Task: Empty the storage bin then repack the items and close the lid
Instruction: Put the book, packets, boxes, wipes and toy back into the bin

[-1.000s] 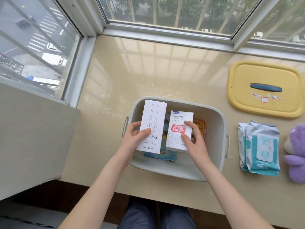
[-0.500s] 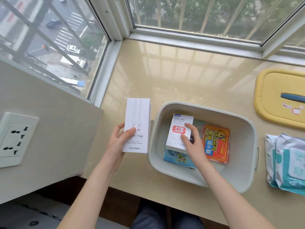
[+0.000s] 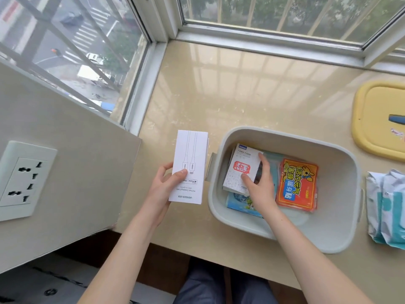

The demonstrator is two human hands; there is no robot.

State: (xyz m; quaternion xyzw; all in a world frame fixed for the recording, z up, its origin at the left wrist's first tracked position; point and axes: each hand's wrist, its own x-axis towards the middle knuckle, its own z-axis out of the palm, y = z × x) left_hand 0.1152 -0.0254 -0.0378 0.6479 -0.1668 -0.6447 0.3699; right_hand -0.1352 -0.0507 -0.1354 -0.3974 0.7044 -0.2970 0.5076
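- Grey plastic bin [image 3: 341, 194] sits on the sill [image 3: 219, 95], lid off, close to the sill's front edge. I judge the emptying as about half done.
- Right hand [image 3: 260, 187] is inside the bin, thumb and fingers pinched on the small box [image 3: 241, 170]. The box is tilted and leans on the blue pack [image 3: 238, 202].
- Risk: the pinch sits on one side only. If I lift fast, the box may pivot and drop back in.
- Risk: the blue pack lies partly under the box and could drag or flip as the box comes up.
- The orange pack [image 3: 298, 185] lies flat beside my hand. Its glossy wrapper looks likely to slide if my wrist brushes it.
- Left hand [image 3: 166, 185] holds the cable box [image 3: 189, 163] by its lower end, outside the bin and to its left. Thumb is on the face, fingers behind.
- Risk: the box is tall and gripped low, so it could lever out of my fingers. Set down too near the front edge, it goes off the sill.
- Risk: if I lean on the bin's near wall, the bin may shift toward that edge.
- The wipes [image 3: 388, 207] lie just right of the bin and the yellow lid [image 3: 377, 123] beyond them. That side is crowded, and stacking more there could bury the lid.
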